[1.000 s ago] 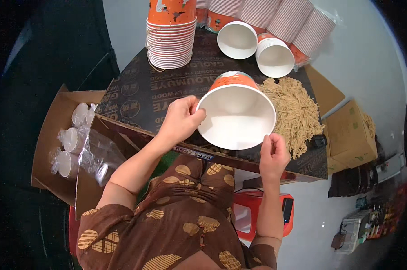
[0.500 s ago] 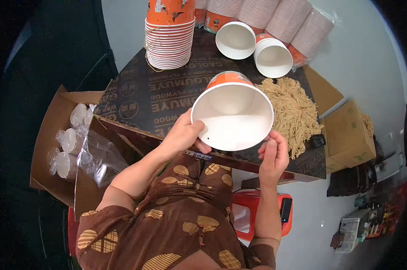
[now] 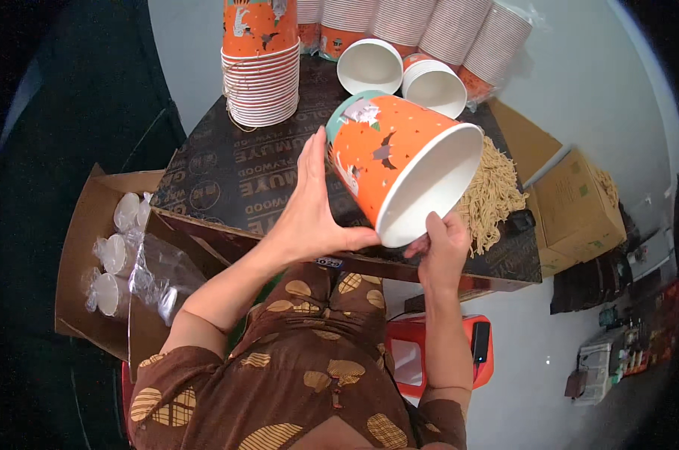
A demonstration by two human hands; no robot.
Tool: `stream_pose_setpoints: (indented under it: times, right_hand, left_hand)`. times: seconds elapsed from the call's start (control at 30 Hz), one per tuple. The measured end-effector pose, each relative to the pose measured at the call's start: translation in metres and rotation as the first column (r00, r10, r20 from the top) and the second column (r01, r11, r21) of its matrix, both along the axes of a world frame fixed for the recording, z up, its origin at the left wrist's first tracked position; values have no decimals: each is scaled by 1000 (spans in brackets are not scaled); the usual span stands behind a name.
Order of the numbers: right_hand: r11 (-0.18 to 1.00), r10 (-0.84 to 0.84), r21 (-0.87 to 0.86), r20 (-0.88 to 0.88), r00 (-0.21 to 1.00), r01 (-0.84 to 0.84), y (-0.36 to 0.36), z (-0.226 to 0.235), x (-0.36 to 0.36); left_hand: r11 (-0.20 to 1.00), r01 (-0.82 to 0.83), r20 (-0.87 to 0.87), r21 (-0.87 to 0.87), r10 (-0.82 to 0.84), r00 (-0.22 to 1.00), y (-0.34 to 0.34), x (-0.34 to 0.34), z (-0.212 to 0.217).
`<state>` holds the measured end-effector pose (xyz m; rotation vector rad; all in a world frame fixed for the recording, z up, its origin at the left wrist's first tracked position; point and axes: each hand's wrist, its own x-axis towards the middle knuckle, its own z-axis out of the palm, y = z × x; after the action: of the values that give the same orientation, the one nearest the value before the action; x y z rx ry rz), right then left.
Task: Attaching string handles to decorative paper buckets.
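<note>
A large orange paper bucket (image 3: 399, 146) with bat and ghostly figure prints is tilted above the near table edge, its white mouth facing right and toward me. My left hand (image 3: 309, 214) cradles its left side, with the thumb at the lower rim and the straight fingers along the wall toward the base. At the rim's lower right my right hand (image 3: 443, 247) is closed, thumb bent over the edge. Its other fingertips are partly hidden, so anything small between them cannot be made out. Beside the bucket lies a heap of beige cords (image 3: 493, 199).
A tall stack of orange buckets (image 3: 260, 82) with cord loops stands at the far left of the dark tabletop (image 3: 204, 176). Two more buckets (image 3: 369, 67) lie on their sides, before wrapped stacks (image 3: 459, 34). Cartons (image 3: 579, 214) flank the table; a red stool (image 3: 407, 360) sits below.
The bucket has turned so its printed side shows and its mouth swings right. My left hand has shifted from gripping the rim to supporting the side; my right has come to the rim.
</note>
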<state>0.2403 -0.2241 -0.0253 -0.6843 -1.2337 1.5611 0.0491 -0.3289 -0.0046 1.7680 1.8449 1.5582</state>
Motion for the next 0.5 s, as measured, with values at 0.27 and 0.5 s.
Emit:
stream_pose_setpoints:
  times: [0.27,0.5]
  right_hand:
    - [981,188,-63,19,982,-186,-13,-4,-2]
    - [997,72,29,-62,995,-70,0,-12,9]
  left_hand:
    - [982,-79,161,171,51,986,8,14,-19]
    - [988,-15,350,156,-41,936,2,6,-20]
